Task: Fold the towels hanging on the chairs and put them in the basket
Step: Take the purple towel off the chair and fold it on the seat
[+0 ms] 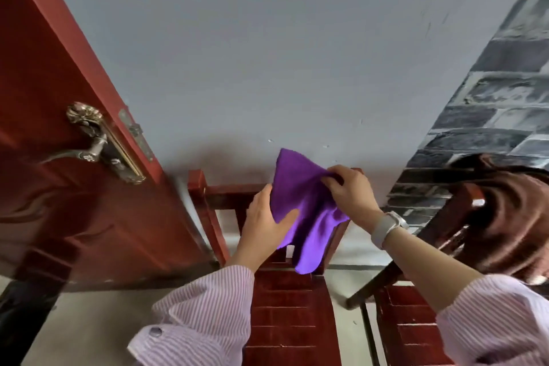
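Striped pink sleeves (205, 315) sit closest to the camera, one on each arm. Both arms reach out to a purple towel (303, 205) held up over the back of a red wooden chair (282, 315). The left hand (266, 226) grips the left side of the towel, with the thumb pressed on the front of the cloth and the fingers behind it. The right hand (350, 190) pinches the top right part of the towel, fingers curled tight on a bunch of cloth. The towel hangs down loose between the two hands, and its bottom end dangles near the chair seat. A pale watch (386, 227) is on the right wrist.

On the right is a second chair (416, 333) with a brown towel (511, 226) draped over its back. On the left is a red door (59, 157) with a gold handle (89, 142). Far behind the chairs is a plain grey wall (252, 53). On the far right is a wall (499, 116) that looks like dark bricks.
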The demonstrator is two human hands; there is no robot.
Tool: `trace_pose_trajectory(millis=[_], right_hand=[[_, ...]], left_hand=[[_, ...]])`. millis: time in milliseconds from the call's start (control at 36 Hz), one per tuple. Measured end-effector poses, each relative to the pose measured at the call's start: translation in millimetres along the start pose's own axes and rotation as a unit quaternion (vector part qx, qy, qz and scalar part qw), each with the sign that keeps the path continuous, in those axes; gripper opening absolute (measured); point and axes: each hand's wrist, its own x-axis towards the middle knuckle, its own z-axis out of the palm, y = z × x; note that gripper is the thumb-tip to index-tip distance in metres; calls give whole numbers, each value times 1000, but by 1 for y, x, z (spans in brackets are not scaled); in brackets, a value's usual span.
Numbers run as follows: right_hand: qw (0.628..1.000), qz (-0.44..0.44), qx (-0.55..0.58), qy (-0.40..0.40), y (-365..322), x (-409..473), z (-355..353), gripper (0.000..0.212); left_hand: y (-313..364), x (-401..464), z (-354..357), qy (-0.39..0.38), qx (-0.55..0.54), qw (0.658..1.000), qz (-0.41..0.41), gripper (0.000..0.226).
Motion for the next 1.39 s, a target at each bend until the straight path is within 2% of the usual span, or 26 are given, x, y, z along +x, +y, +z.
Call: trace_pose_trajectory(millis=[83, 167, 306, 389, 500, 611, 694, 778, 861, 944, 1056, 1139, 1194, 1250, 1306, 1333, 1389], right_hand=[[997, -6, 71, 15, -8, -9, -30, 14], [988, -25, 130, 79, -15, -19, -68, 10], [956, -8, 201, 215, -2, -45, -128, 7], [973, 6, 153, 174, 28, -69, -147, 6], [996, 72, -16, 51, 95, -114, -150, 17], [993, 88, -69, -29, 134, -162, -152, 24], [994, 90, -61, -5, 142, -185, -162, 29], [991, 109, 1, 82, 145, -200, -171, 19], [979, 117, 45, 163, 149, -211, -175, 14], [975, 123, 41, 183, 160, -223, -172, 16], [970, 173, 12, 169, 177, -244, -167, 19], [978, 183, -41, 89, 187, -248, -168, 21], [981, 162, -69, 80, 185, -246, -175, 22], [974, 144, -73, 159, 178, -245, -185, 22], [964, 122, -19, 234, 169, -245, -190, 18], [973, 109, -8, 205, 168, -244, -189, 15], [994, 89, -33, 52, 171, -244, -178, 11]], left_hand=[[27, 7, 7, 14, -33, 999, 33, 55], [56, 9, 8, 29, -22, 996, 83, 35], [96, -4, 15, -54, -2, 991, 126, 8], [103, -22, 30, -62, 17, 991, 120, 17], [111, -49, 50, -40, 9, 994, 102, 21], [127, -77, 70, -53, 42, 985, 158, 14], [141, -92, 80, -46, 88, 978, 183, 18], [156, -101, 86, -31, 145, 969, 198, 23], [164, -111, 93, -35, 168, 969, 178, 27], [160, -117, 100, -75, 131, 981, 121, 27], [148, -122, 103, -111, 18, 991, 69, 19], [146, -124, 105, -69, 9, 993, 99, 18], [148, -125, 108, -18, 42, 989, 139, 14], [149, -128, 110, 27, 81, 982, 171, 8], [149, -131, 112, 45, 100, 974, 196, 8], [149, -132, 112, 47, 104, 972, 207, 8], [148, -133, 112, 32, 101, 970, 218, 6]])
